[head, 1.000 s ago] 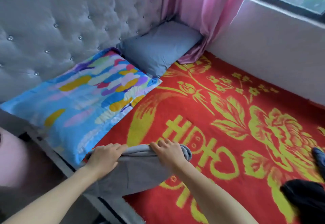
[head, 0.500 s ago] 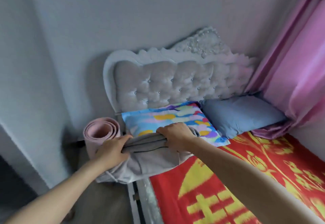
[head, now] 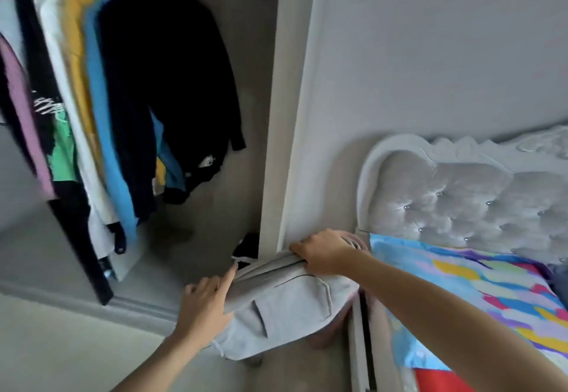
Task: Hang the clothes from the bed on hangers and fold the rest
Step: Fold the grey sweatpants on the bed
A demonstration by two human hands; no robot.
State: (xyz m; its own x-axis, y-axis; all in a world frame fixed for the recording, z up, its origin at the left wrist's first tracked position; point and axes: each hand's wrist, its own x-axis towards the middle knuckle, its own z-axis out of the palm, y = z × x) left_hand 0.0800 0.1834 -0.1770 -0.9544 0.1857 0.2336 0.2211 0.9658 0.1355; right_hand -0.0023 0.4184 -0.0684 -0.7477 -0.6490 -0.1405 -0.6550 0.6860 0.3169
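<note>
Grips folded grey garment (head: 287,310) with right hand (head: 323,253), fingers curled over top. Holds left end with left hand (head: 205,308), index straight.

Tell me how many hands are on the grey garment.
2. The left hand holds one end of the grey garment; the right hand grips its top fold near the headboard.
</note>
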